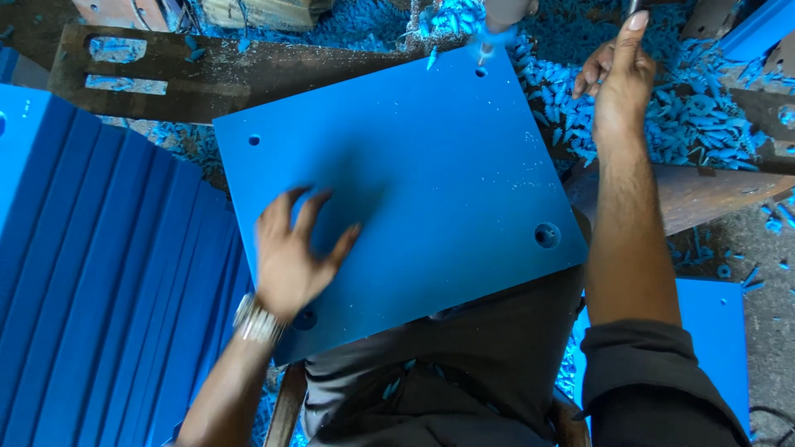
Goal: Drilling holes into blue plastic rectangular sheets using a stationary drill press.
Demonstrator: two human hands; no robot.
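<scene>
Left hand (291, 257) lies spread flat on the blue plate (414, 174); right hand (617, 79) grips a handle beyond it. Loose pressure could let the plate spin under the drill bit (483, 54).

Blue shavings (696, 108) over rusty metal table (248, 79)

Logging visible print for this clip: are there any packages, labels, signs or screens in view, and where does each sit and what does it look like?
None in view. The blue plate under the left hand is plain, with only drilled holes; the stacked blue plates at left and the blue shavings by the right hand carry no label either.
</scene>
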